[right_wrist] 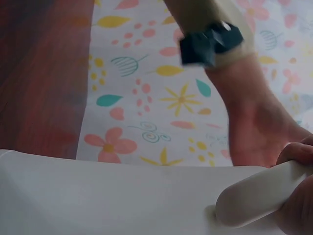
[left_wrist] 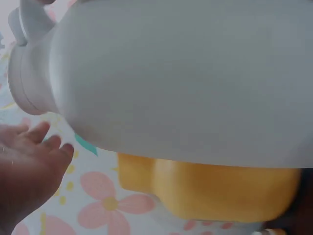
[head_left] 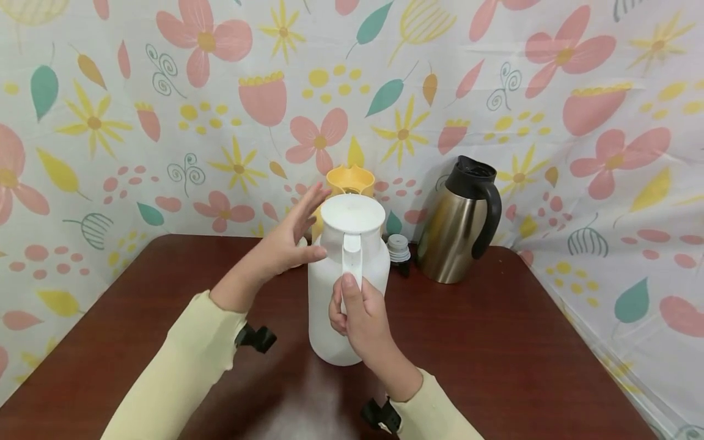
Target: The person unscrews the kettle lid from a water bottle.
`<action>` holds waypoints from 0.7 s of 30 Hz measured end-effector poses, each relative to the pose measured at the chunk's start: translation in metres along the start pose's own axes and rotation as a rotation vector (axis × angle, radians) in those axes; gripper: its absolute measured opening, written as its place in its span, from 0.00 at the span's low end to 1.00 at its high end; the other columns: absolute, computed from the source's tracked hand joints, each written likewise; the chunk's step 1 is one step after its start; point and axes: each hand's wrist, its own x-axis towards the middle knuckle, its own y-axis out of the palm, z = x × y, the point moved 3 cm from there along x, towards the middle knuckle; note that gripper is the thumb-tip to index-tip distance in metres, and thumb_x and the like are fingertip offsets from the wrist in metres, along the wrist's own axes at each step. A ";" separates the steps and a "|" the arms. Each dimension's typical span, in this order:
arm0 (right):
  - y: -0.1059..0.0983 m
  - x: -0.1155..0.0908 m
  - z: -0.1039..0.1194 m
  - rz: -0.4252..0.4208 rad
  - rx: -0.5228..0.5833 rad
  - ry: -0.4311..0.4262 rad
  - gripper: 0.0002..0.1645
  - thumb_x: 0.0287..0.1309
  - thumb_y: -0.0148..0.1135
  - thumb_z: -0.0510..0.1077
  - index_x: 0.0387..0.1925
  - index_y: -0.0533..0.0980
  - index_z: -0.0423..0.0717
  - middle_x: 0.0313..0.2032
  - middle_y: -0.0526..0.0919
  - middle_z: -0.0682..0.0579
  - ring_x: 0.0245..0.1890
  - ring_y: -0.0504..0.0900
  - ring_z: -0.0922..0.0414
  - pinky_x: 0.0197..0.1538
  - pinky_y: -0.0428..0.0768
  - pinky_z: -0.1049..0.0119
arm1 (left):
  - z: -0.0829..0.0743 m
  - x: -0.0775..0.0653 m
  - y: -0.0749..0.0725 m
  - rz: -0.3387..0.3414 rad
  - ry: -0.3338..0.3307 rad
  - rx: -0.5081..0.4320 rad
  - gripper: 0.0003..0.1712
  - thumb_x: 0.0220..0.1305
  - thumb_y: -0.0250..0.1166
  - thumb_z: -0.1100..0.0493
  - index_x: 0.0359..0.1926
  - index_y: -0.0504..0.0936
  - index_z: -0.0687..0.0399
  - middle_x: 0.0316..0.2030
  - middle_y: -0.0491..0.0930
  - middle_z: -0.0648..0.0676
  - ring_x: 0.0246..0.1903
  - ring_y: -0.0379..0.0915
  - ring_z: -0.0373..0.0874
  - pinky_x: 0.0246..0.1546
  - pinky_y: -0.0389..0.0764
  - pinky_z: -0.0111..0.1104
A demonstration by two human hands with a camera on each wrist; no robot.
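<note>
A white jug (head_left: 324,299) with a round white lid (head_left: 354,214) stands upright over the dark table in the head view. My right hand (head_left: 363,318) grips its handle (head_left: 352,256), thumb lying on top. Beside the jug's upper left, my left hand (head_left: 291,241) is raised with fingers spread; the thumb overlaps the jug's shoulder in this view. Seen from the left wrist, those fingers (left_wrist: 63,149) are apart from the jug's neck (left_wrist: 32,83) and hold nothing. In the right wrist view, curled fingers wrap the handle (right_wrist: 254,198).
Directly behind the white jug is a yellow jug (head_left: 350,180), mostly hidden. A small white stopper (head_left: 398,247) lies right of it. Farther right stands a steel thermos jug (head_left: 448,235) with a black top. Flower-printed cloth (head_left: 220,153) closes off the brown table's (head_left: 495,342) back.
</note>
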 end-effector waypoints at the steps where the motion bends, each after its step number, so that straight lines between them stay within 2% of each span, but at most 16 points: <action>1: 0.000 0.001 0.000 -0.002 0.001 -0.004 0.35 0.82 0.40 0.55 0.26 0.60 0.29 0.12 0.56 0.37 0.11 0.60 0.65 0.16 0.62 0.73 | -0.004 0.007 -0.001 0.022 0.003 0.005 0.88 0.36 0.70 0.15 0.83 0.34 0.55 0.83 0.43 0.61 0.83 0.37 0.55 0.81 0.41 0.57; 3: 0.000 0.002 0.000 -0.006 0.001 -0.008 0.35 0.82 0.39 0.55 0.26 0.60 0.29 0.12 0.56 0.37 0.11 0.60 0.66 0.16 0.62 0.74 | -0.010 0.019 -0.002 0.074 0.011 0.008 0.89 0.34 0.72 0.16 0.83 0.35 0.57 0.82 0.46 0.63 0.82 0.42 0.57 0.81 0.43 0.57; 6: 0.000 0.003 0.001 -0.009 0.006 0.000 0.35 0.82 0.39 0.56 0.26 0.60 0.28 0.12 0.56 0.38 0.12 0.61 0.67 0.16 0.62 0.74 | -0.012 0.034 -0.005 0.135 -0.013 0.012 0.90 0.31 0.76 0.18 0.82 0.38 0.59 0.80 0.50 0.66 0.79 0.51 0.60 0.80 0.47 0.56; 10: -0.001 0.002 0.000 0.003 0.012 0.016 0.35 0.82 0.39 0.56 0.27 0.60 0.28 0.12 0.56 0.37 0.13 0.62 0.69 0.17 0.62 0.74 | -0.007 0.043 -0.006 0.159 -0.103 0.016 0.94 0.21 0.77 0.16 0.82 0.44 0.60 0.76 0.59 0.66 0.73 0.60 0.59 0.77 0.56 0.52; 13: -0.001 0.001 0.000 0.020 0.013 0.020 0.36 0.82 0.38 0.56 0.26 0.60 0.28 0.12 0.56 0.37 0.13 0.61 0.69 0.17 0.62 0.74 | 0.000 0.046 -0.005 0.160 -0.145 0.020 0.96 0.14 0.75 0.14 0.81 0.48 0.61 0.71 0.66 0.67 0.68 0.66 0.57 0.71 0.65 0.45; 17: -0.002 0.002 0.000 0.046 0.010 0.017 0.35 0.82 0.37 0.56 0.25 0.60 0.29 0.12 0.56 0.37 0.12 0.60 0.67 0.16 0.61 0.73 | 0.005 0.048 0.000 0.170 -0.123 0.008 0.93 0.15 0.75 0.14 0.80 0.51 0.61 0.67 0.70 0.67 0.61 0.72 0.51 0.63 0.72 0.37; 21: -0.002 0.003 0.001 0.071 0.009 0.023 0.35 0.82 0.36 0.56 0.25 0.60 0.30 0.12 0.57 0.37 0.12 0.60 0.67 0.15 0.60 0.72 | 0.004 0.047 0.002 0.175 -0.088 -0.002 0.92 0.18 0.74 0.14 0.79 0.52 0.65 0.65 0.73 0.68 0.58 0.74 0.41 0.64 0.72 0.37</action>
